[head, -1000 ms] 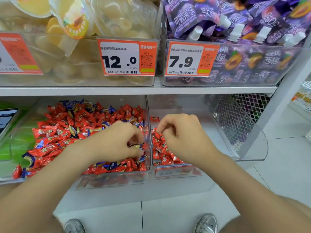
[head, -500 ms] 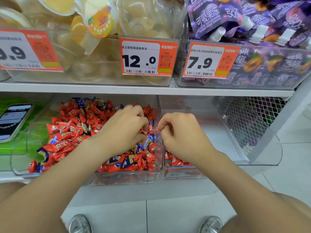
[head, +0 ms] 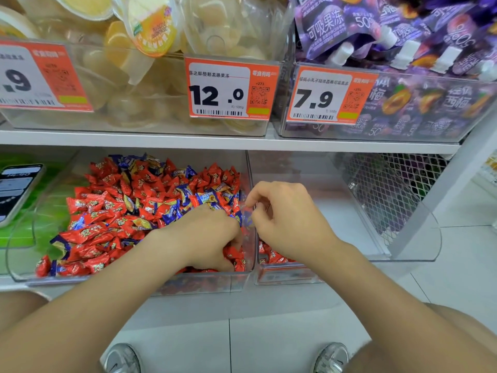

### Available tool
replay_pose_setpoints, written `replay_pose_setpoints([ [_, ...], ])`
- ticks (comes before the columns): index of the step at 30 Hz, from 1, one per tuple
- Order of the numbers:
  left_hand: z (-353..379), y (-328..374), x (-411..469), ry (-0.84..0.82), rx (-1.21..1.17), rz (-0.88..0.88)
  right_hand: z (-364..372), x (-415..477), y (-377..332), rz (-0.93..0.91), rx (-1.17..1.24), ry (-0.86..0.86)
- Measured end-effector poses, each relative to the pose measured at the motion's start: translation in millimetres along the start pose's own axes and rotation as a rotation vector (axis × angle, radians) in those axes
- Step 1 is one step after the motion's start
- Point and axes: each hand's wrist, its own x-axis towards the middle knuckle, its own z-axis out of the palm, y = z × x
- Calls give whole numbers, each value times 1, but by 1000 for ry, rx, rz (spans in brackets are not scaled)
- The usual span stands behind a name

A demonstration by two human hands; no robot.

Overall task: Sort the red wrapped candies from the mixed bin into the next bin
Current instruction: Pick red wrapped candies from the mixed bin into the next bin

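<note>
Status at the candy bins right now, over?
Left hand dug into red and blue wrapped candies in clear plastic mixed bin, grip hidden. Right hand curled over next clear bin; small pile of red candies there. Bin walls between hands.

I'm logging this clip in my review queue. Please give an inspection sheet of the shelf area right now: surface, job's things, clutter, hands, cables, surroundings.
Surface: white shelf board carrying clear bins.
Job's things: mixed bin heaped with red candies and blue candies; next bin holds a few sorted red candies in its front left corner.
Clutter: phone lying on green goods in the bin further left.
Hands: left hand dug into the mixed bin's front right corner, fingertips buried; right hand curled over the next bin beside the dividing wall; grasp unclear for both.
Cables: nothing seen.
Surroundings: jelly cups and purple pouches above, wire mesh panel, tiled floor.
</note>
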Motion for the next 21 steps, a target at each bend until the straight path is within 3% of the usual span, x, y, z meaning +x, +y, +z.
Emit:
replay_pose_setpoints([
  [3, -4, -10, -4, 13, -99, -12, 0, 2, 3, 3, -6, -3],
  [7, -12, -29, -10, 194, -185, -89, 0, 3, 4, 1, 17, 54],
  [10, -19, -39, -17, 403, -437, -168, 1, 2, 1, -69, 78, 116],
  [13, -28, -34, -25, 537, -781, -234, 4, -1, -6, -138, 192, 71],
  [17, -36, -18, -32, 432, -1193, -244, 12, 4, -12, -160, 190, 19],
  [21, -34, -13, -29, 360, -1482, -249, 10, 10, -9, -108, 185, 94],
])
